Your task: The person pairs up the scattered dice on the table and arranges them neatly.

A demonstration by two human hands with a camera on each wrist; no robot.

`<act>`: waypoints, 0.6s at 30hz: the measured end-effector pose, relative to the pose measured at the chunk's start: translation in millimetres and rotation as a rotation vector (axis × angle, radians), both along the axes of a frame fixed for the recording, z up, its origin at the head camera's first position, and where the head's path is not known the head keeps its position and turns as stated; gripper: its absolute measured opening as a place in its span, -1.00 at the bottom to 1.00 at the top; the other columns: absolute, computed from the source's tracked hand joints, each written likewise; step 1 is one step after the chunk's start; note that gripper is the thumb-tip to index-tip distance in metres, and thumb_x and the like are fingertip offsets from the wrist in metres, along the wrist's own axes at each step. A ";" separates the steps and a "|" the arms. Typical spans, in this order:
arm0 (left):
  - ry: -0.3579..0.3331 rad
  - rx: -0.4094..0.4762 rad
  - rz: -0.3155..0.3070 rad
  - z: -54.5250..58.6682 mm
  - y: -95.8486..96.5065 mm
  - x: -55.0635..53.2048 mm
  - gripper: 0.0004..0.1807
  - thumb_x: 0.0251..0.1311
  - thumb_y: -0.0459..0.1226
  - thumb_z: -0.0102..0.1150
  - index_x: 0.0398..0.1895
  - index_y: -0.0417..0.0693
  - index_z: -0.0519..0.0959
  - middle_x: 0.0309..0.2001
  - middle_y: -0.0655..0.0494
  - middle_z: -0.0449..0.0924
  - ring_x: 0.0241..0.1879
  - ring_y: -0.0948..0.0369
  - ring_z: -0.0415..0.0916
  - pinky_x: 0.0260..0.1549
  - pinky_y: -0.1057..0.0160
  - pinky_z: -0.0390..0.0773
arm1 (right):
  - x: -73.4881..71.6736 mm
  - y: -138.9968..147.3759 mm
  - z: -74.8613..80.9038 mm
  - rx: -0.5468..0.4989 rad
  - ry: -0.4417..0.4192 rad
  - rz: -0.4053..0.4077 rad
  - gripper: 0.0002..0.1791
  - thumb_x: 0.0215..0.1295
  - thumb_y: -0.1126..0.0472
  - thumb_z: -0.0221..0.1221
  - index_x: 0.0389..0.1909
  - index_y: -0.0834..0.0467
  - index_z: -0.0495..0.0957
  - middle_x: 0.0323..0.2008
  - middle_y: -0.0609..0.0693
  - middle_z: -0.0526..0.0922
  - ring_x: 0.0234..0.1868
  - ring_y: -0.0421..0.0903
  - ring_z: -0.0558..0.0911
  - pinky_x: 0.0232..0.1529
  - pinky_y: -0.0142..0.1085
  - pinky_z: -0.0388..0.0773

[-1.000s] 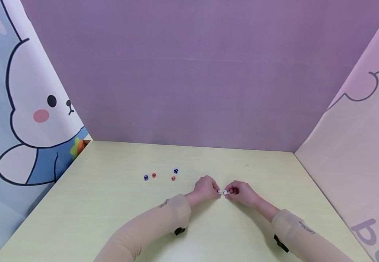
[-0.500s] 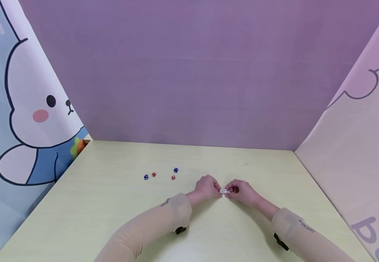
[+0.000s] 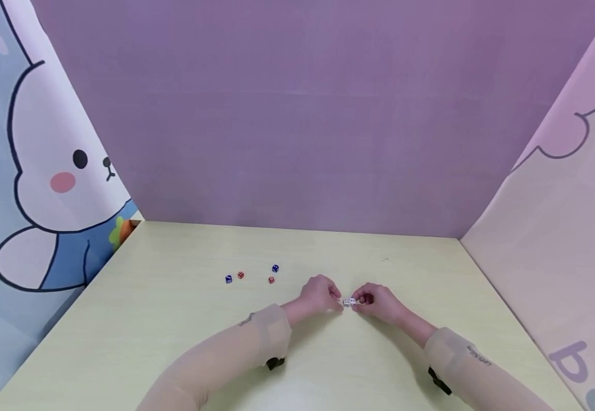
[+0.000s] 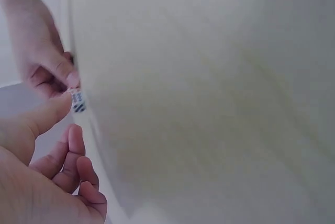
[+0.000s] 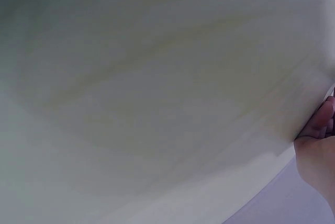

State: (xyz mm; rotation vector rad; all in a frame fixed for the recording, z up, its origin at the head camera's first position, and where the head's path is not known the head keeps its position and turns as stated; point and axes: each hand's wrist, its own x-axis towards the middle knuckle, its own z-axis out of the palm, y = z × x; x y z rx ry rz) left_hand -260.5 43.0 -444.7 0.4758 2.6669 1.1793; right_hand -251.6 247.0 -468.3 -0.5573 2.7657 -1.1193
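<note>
Drawn back slightly toward its own side since half a second before, the left hand (image 3: 320, 295) no longer had the left die (image 3: 346, 302) in its fingers. That die now sat touching the right die (image 3: 352, 301), where a second before a gap had parted the two.

Both white dice lay side by side between the hands. Just beside them, the left thumb and forefinger stood apart, holding nothing; the right hand (image 3: 377, 301) pinched the right die. I couldn't tell whether that die rested fully on the table (image 3: 323, 365).

To me the step looked like pairing the two, with the left one just released. Next, I judged, the right fingers needed to loosen gently, without dragging their die from its neighbour.

Farther out past the left hand lay the outer blue die (image 3: 228, 279), outer red die (image 3: 240, 275), inner red die (image 3: 271, 280) and inner blue die (image 3: 275, 268). Only the head view showed those four. From the left wrist, the space between thumb and forefinger was much plainer; the right wrist view caught part of a hand at its edge, and no dice.
</note>
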 end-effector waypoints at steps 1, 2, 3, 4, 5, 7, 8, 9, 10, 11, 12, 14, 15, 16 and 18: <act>-0.001 -0.002 -0.004 1.5 -3.5 -0.5 -0.73 -0.26 -0.30 0.52 -0.40 -0.10 0.67 -0.53 0.24 0.59 -0.52 0.33 0.45 -0.36 0.35 0.46 | 0.0 -0.3 0.2 0.001 -0.002 -0.003 -0.81 0.06 0.29 0.33 -0.28 0.19 0.59 -0.45 -0.06 0.49 -0.42 -0.19 0.40 -0.43 -0.46 0.38; 0.000 -0.003 -0.006 3.2 -7.3 -1.0 -0.72 -0.25 -0.29 0.52 -0.38 -0.10 0.66 -0.51 0.24 0.58 -0.50 0.33 0.45 -0.33 0.34 0.46 | 0.0 -0.5 0.5 0.003 -0.002 -0.008 -0.81 0.06 0.29 0.34 -0.28 0.19 0.59 -0.45 -0.06 0.49 -0.42 -0.18 0.40 -0.43 -0.46 0.38; 0.001 -0.006 -0.007 4.2 -11.4 -1.6 -0.71 -0.23 -0.28 0.52 -0.36 -0.10 0.66 -0.49 0.24 0.58 -0.48 0.33 0.45 -0.31 0.32 0.47 | 0.0 -0.4 0.6 0.005 -0.003 -0.009 -0.81 0.06 0.29 0.34 -0.28 0.20 0.59 -0.45 -0.06 0.49 -0.42 -0.18 0.40 -0.43 -0.46 0.38; 0.003 -0.009 -0.005 5.1 -15.8 -2.4 -0.70 -0.22 -0.27 0.52 -0.35 -0.09 0.66 -0.48 0.23 0.58 -0.47 0.32 0.46 -0.29 0.31 0.47 | -0.1 -0.1 0.7 0.007 0.000 -0.009 -0.81 0.06 0.29 0.34 -0.28 0.20 0.59 -0.45 -0.06 0.49 -0.42 -0.18 0.40 -0.43 -0.46 0.37; 0.008 -0.010 -0.004 6.1 -20.4 -3.1 -0.70 -0.21 -0.26 0.52 -0.34 -0.10 0.66 -0.47 0.22 0.58 -0.45 0.31 0.46 -0.27 0.29 0.46 | -0.3 0.0 0.5 0.010 0.000 -0.011 -0.80 0.06 0.28 0.34 -0.28 0.20 0.59 -0.45 -0.06 0.50 -0.42 -0.19 0.40 -0.43 -0.46 0.37; 0.010 -0.004 0.005 7.2 -30.1 -4.6 -0.68 -0.18 -0.26 0.50 -0.30 -0.10 0.65 -0.42 0.18 0.60 -0.41 0.30 0.46 -0.24 0.27 0.46 | 0.2 0.0 0.5 0.015 -0.003 -0.014 -0.81 0.06 0.28 0.34 -0.28 0.19 0.59 -0.45 -0.07 0.49 -0.42 -0.19 0.39 -0.43 -0.47 0.37; 0.019 -0.001 0.009 7.3 -35.3 -5.8 -0.68 -0.17 -0.26 0.50 -0.28 -0.11 0.64 -0.40 0.16 0.60 -0.39 0.29 0.46 -0.23 0.26 0.46 | 0.5 0.1 0.5 0.016 -0.005 -0.015 -0.81 0.06 0.28 0.34 -0.28 0.19 0.59 -0.45 -0.07 0.49 -0.43 -0.19 0.39 -0.43 -0.47 0.37; 0.027 0.007 0.014 7.9 -40.7 -7.2 -0.67 -0.16 -0.26 0.49 -0.26 -0.13 0.64 -0.38 0.14 0.61 -0.38 0.27 0.47 -0.22 0.24 0.45 | 0.6 0.3 0.4 0.017 -0.007 -0.013 -0.81 0.06 0.29 0.34 -0.28 0.19 0.59 -0.45 -0.07 0.49 -0.43 -0.19 0.39 -0.44 -0.47 0.37; 0.040 0.012 0.020 8.3 -46.2 -9.2 -0.66 -0.14 -0.25 0.48 -0.25 -0.13 0.64 -0.37 0.12 0.61 -0.36 0.26 0.47 -0.22 0.23 0.45 | 0.6 0.3 0.3 0.018 -0.011 -0.014 -0.81 0.06 0.29 0.34 -0.28 0.19 0.59 -0.45 -0.07 0.49 -0.43 -0.19 0.39 -0.44 -0.47 0.37; 0.055 0.019 0.026 8.7 -51.6 -11.6 -0.66 -0.13 -0.25 0.47 -0.23 -0.14 0.64 -0.36 0.12 0.61 -0.35 0.25 0.47 -0.20 0.22 0.44 | 0.7 0.3 0.3 0.016 -0.017 -0.016 -0.81 0.06 0.29 0.34 -0.28 0.19 0.59 -0.45 -0.07 0.48 -0.43 -0.19 0.38 -0.44 -0.47 0.37; 0.065 0.026 0.034 9.5 -57.2 -14.2 -0.65 -0.11 -0.25 0.46 -0.21 -0.14 0.63 -0.35 0.11 0.61 -0.33 0.25 0.46 -0.19 0.22 0.43 | 0.5 0.6 0.0 0.015 -0.021 -0.014 -0.80 0.06 0.29 0.33 -0.27 0.19 0.59 -0.45 -0.06 0.48 -0.43 -0.18 0.38 -0.45 -0.47 0.37; 0.090 0.037 0.056 10.9 -68.0 -20.4 -0.64 -0.09 -0.24 0.45 -0.18 -0.15 0.63 -0.34 0.11 0.61 -0.32 0.23 0.46 -0.18 0.21 0.42 | 0.1 1.0 -0.1 0.012 -0.024 -0.012 -0.80 0.06 0.29 0.33 -0.27 0.19 0.58 -0.45 -0.06 0.48 -0.42 -0.17 0.38 -0.45 -0.47 0.36; 0.100 0.042 0.067 11.7 -73.4 -23.6 -0.63 -0.08 -0.24 0.44 -0.16 -0.15 0.62 -0.33 0.11 0.60 -0.31 0.22 0.45 -0.18 0.21 0.42 | -0.2 1.2 -0.3 0.010 -0.024 -0.010 -0.80 0.06 0.29 0.33 -0.27 0.19 0.58 -0.45 -0.06 0.48 -0.42 -0.17 0.38 -0.45 -0.47 0.36; 0.111 0.045 0.079 11.6 -78.8 -27.6 -0.62 -0.08 -0.24 0.44 -0.15 -0.15 0.62 -0.33 0.12 0.60 -0.31 0.22 0.44 -0.20 0.22 0.42 | -0.5 1.3 -0.4 0.007 -0.025 -0.009 -0.80 0.06 0.29 0.33 -0.27 0.19 0.58 -0.45 -0.06 0.47 -0.41 -0.17 0.38 -0.45 -0.47 0.36; 0.112 0.057 0.104 12.3 -89.1 -34.6 -0.60 -0.07 -0.24 0.43 -0.12 -0.16 0.61 -0.31 0.12 0.59 -0.29 0.21 0.44 -0.21 0.23 0.42 | -1.2 1.5 -0.6 0.003 -0.026 -0.007 -0.80 0.06 0.29 0.33 -0.27 0.19 0.58 -0.45 -0.06 0.47 -0.41 -0.17 0.38 -0.45 -0.47 0.36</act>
